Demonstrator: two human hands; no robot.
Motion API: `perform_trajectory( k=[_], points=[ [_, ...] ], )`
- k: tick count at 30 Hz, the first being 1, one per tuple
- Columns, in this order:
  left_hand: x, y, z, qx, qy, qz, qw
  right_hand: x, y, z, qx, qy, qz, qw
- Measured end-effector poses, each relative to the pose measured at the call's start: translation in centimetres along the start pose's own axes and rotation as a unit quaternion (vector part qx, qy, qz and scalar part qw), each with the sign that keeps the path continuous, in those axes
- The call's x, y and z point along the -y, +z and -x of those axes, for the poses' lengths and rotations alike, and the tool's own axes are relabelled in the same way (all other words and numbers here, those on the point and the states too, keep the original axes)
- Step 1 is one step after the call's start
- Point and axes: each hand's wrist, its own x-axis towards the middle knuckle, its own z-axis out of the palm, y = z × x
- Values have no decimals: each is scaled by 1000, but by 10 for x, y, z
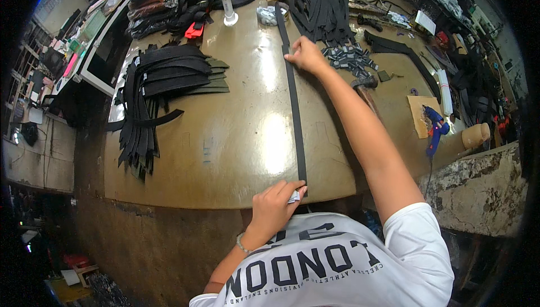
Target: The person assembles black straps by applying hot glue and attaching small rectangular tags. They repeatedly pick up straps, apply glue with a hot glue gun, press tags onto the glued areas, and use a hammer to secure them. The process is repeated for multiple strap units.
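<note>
A long black strap (295,110) runs lengthwise over the table, nearly straight, from the far side to the near edge. My left hand (275,203) has its fingers closed at the strap's near end. A small white piece (293,197) also shows in its fingers; I cannot make out what it is. Farther along, my right hand (306,55) pinches the strap, arm stretched out. Beyond it the strap continues to a small roll of clear and tan material (268,16). A heap of small dark pieces (351,59) lies right of my right hand.
Bundled black straps (169,73) lie at the left, and another pile of black strips (320,12) lies at the far side. A white handheld fan (226,3) stands at the back. On the right are a hammer (365,84) and a blue glue gun (434,130) with its cord.
</note>
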Motion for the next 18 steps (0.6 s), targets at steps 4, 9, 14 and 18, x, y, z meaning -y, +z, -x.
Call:
perform_trajectory(
  k=[4,9,14,18],
  points=[
    [-2,-6,4,41,13,-14,999,16,-3,19,-26,-2,71,997],
    [-2,-12,10,31,48,2,998,22,7,57,-32,-140,152,978],
    [-1,-14,12,36,52,8,998,40,-57,97,-109,-193,-7,975],
    [3,-13,11,27,75,20,997,22,-137,220,-184,-117,-67,974]
  ],
)
